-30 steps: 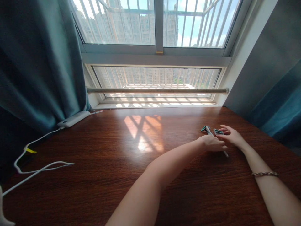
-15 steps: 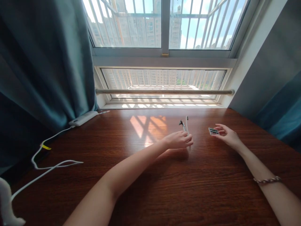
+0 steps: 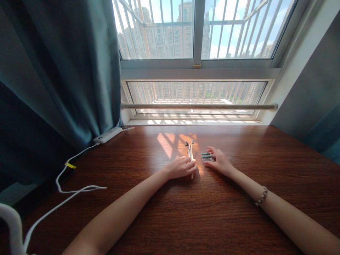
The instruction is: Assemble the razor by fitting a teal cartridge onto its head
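My left hand [image 3: 181, 166] is closed around the white handle of a razor [image 3: 190, 153], whose bare neck points away from me above the wooden table [image 3: 186, 212]. Just to its right, my right hand [image 3: 220, 161] pinches a small grey and teal blade cartridge pack [image 3: 206, 157] between thumb and fingers, resting low on the table. The two hands lie close together near the sunlit patch in the table's middle. A beaded bracelet [image 3: 260, 197] circles my right wrist.
A white power bank [image 3: 108, 135] lies at the table's back left with white cables [image 3: 66, 184] trailing toward me. Teal curtains [image 3: 53, 78] hang at left and at the far right. A metal rail [image 3: 199, 106] crosses the barred window behind the table.
Both hands came together toward the table's middle from the right side. The razor handle separated from the cartridge pack and now sits upright beside it. The view swung rightward.
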### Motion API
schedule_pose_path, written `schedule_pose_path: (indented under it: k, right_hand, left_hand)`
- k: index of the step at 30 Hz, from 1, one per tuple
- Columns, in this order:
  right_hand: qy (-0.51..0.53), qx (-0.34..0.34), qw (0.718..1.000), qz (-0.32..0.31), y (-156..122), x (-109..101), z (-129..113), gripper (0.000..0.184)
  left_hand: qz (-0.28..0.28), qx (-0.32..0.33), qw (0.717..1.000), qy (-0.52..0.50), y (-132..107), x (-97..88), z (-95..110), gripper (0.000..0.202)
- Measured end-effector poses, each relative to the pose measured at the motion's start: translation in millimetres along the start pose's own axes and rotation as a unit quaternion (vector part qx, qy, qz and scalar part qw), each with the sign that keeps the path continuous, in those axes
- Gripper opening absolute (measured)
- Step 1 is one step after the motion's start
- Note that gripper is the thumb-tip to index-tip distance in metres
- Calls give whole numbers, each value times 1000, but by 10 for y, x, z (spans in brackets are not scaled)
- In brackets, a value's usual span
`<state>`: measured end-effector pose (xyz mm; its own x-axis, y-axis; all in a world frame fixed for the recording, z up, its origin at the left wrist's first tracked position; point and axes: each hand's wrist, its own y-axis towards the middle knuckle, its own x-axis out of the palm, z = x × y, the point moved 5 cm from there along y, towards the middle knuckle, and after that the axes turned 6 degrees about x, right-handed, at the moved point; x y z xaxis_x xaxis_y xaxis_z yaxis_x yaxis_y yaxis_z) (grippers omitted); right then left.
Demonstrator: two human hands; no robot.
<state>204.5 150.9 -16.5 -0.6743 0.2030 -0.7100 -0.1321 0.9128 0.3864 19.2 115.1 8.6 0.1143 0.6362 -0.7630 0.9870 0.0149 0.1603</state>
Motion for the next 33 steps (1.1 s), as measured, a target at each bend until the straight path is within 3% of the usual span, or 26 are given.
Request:
schedule_pose_path:
  k: [5, 10, 13, 16, 19, 22, 33]
  right_hand:
    - [-26, -8, 1000, 13, 102, 144, 20, 55]
    - [-50, -35, 998, 24, -6, 57, -153, 58]
    - [-73, -161, 984, -8, -174, 43, -502, 45]
    - [-103, -302, 945, -75, -389, 152, -819, 32]
    - [-148, -366, 917, -59, -508, 227, -966, 25]
    - [-189, -390, 900, -39, -541, 253, -1012, 14]
    - [-224, -428, 875, -32, -597, 272, -1024, 16]
  left_hand:
    - [-5, 0, 1000, -25, -7, -13, 2, 21]
    - [0, -5, 999, -39, -2, 5, -10, 21]
    - [6, -12, 999, -41, -3, 35, -11, 19]
    - [12, -21, 999, -45, -3, 56, -4, 16]
    - [13, -24, 999, -46, 11, 52, 6, 16]
    - [7, -15, 998, -54, 38, 39, 15, 16]
    - [-8, -8, 998, -69, 67, 53, 24, 18]
